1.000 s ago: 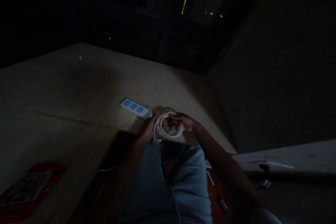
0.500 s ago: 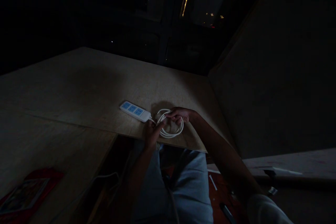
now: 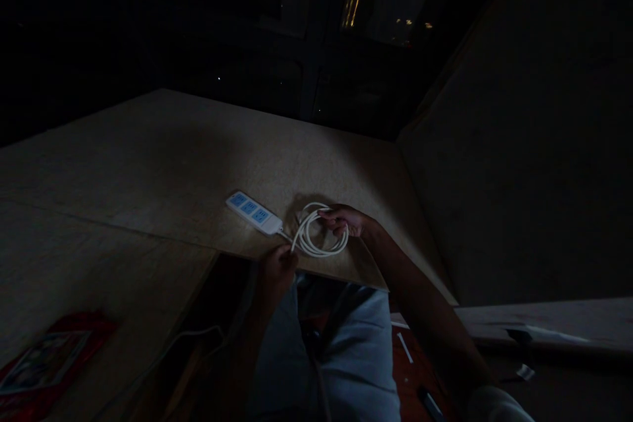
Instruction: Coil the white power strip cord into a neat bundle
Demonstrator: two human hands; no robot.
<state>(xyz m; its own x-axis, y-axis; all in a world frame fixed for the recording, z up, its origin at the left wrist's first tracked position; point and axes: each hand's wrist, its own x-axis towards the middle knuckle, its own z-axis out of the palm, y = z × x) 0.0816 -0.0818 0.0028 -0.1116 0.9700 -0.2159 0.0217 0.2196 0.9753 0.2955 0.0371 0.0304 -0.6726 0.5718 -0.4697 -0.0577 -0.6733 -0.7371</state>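
A white power strip (image 3: 254, 213) with three blue socket panels lies on the tabletop, left of my hands. Its white cord (image 3: 319, 253) runs from the strip's right end into several loose loops near the table's front edge. My right hand (image 3: 343, 219) is closed around the right upper side of the coil. My left hand (image 3: 277, 265) pinches a stretch of the cord at the coil's lower left, just below where the cord leaves the strip. I cannot make out the cord's plug.
The wooden table (image 3: 188, 158) reaches back to a dark window, with a wall (image 3: 524, 165) at the right. A red packet (image 3: 54, 359) lies at the lower left. Another thin white cable (image 3: 182, 336) hangs by the table's cut-out edge.
My left hand has moved down and left, away from the coil, drawing a stretch of cord with it. My right hand stays on the loops; the strip has hardly moved.
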